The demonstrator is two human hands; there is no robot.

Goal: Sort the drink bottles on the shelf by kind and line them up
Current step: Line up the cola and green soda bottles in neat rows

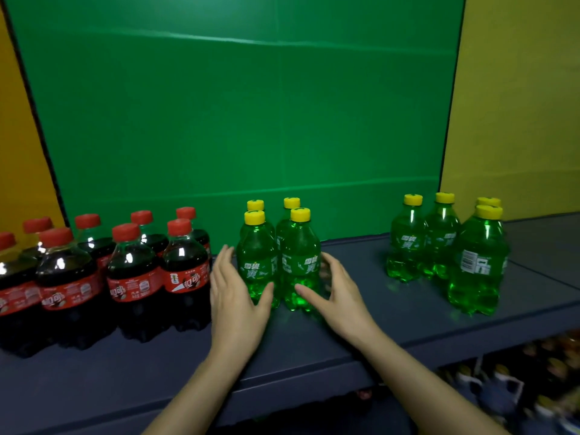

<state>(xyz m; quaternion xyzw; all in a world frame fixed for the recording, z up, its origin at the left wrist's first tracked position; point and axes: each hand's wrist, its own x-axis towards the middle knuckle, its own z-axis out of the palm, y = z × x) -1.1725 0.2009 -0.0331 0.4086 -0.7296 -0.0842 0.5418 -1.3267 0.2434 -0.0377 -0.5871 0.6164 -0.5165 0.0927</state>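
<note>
Centre of the shelf (345,350): four green bottles (298,262) with yellow caps stand upright in a tight two-by-two block, touching one another, about midway along the board and set back from its front edge. Both hands are right on that block. The left hand (235,296) comes in from the left, palm turned toward the bottles, fingers straight and pointing up beside the front-left bottle, thumb laid against its lower front. The right hand (339,296) mirrors it on the other side: fingers only lightly bent along the flank of the front-right bottle, thumb reaching across to touch its lower front. Neither hand closes round anything; both are open and bracket the block between them.

Just left of the left hand sits a crowd of cola bottles (185,271), dark drink, red labels, red caps, eight caps in sight, packed in rows that run off toward the left edge. The nearest one stands just beside the back of the left hand.

Off to the right, well apart from the middle block, another green group (477,265) of four stands upright, two side by side and two more one behind the other.

Behind it all hangs a green backdrop (235,120), with yellow panels (518,105) at either side. Down at the bottom right a lower shelf (518,381) shows items too blurred to tell.
</note>
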